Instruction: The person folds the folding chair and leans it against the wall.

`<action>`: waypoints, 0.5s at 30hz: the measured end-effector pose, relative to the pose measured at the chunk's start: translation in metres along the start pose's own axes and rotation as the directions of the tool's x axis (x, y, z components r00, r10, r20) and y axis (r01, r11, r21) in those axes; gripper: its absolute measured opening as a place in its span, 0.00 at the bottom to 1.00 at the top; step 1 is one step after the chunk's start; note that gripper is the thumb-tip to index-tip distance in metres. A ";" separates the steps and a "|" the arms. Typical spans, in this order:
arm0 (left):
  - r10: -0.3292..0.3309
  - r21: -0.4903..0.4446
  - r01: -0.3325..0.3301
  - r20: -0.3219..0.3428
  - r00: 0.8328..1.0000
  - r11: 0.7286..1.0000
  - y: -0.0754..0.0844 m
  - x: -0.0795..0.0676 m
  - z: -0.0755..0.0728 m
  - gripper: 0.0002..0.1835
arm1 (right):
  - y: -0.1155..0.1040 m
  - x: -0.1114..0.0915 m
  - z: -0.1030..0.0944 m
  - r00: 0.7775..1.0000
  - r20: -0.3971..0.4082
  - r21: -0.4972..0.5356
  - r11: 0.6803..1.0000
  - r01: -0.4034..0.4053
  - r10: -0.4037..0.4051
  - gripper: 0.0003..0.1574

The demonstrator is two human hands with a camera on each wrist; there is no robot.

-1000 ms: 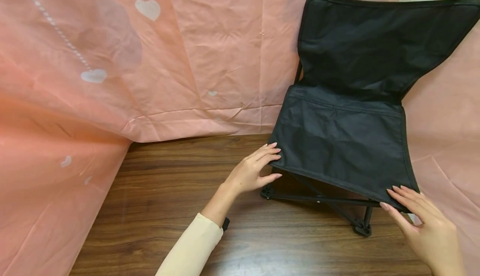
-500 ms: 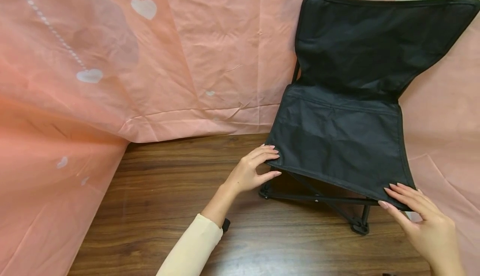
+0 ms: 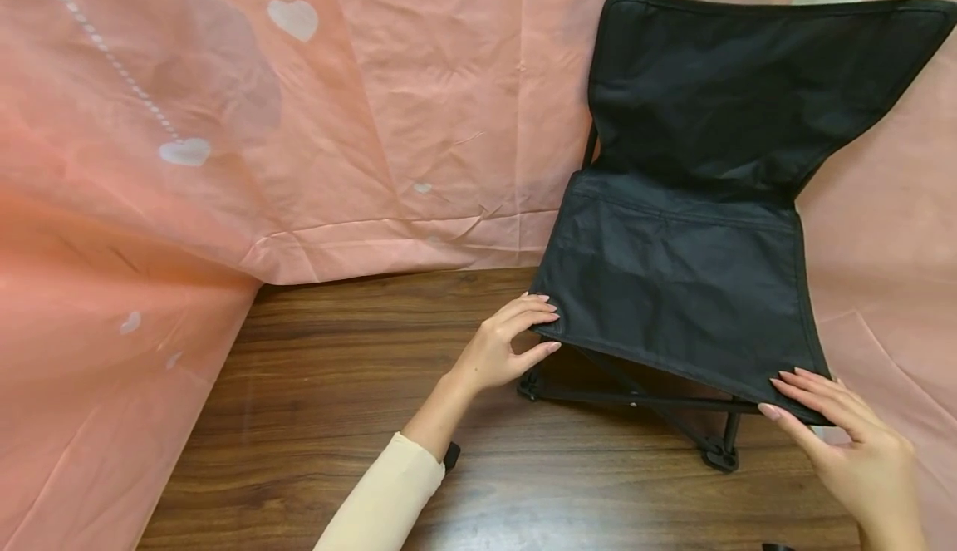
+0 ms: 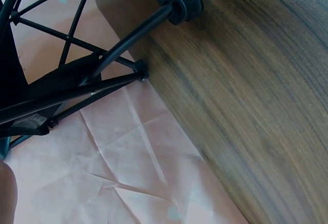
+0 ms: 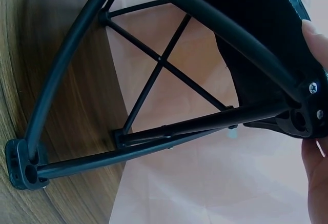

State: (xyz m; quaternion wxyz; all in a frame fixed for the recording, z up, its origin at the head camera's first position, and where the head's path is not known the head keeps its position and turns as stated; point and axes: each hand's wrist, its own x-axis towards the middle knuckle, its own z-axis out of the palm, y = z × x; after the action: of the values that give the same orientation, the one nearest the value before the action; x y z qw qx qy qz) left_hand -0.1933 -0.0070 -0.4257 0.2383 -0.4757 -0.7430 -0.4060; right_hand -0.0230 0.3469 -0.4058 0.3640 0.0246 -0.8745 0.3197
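A black folding chair [image 3: 695,285] with a fabric seat and backrest stands unfolded at the right of the head view. My left hand [image 3: 497,343] holds its front left corner, fingers over the fabric and thumb at the front edge. At the front right corner, my right hand [image 3: 852,443] grips the seat the same way. The right wrist view shows fingers [image 5: 316,42] on either side of the plastic corner joint [image 5: 302,111], with crossed tubes [image 5: 163,60] beneath the seat. In the left wrist view, the chair's frame [image 4: 138,34] appears, but most of that hand is hidden.
Pink cloth [image 3: 419,102] printed with hearts hangs behind the chair and along the left. The chair stands on a brown wood-grain floor [image 3: 321,418]. A small dark object [image 3: 777,547] shows at the bottom edge of the head view.
Both hands keep their places at the seat's front corners, and the chair stays put. The head view shifts slightly. A dark object has come into sight at the bottom edge.
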 end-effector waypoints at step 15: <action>0.052 0.026 -0.052 0.001 0.999 0.998 0.004 -0.009 -0.006 0.20 | 0.000 0.000 0.000 1.000 0.016 0.034 0.999 0.005 -0.006 0.25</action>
State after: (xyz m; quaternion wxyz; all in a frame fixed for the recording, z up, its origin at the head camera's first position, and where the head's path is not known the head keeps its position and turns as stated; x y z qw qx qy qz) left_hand -0.1863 -0.0158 -0.4278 0.2547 -0.4919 -0.7356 -0.3899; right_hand -0.0228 0.3466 -0.4057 0.3572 0.0358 -0.8718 0.3333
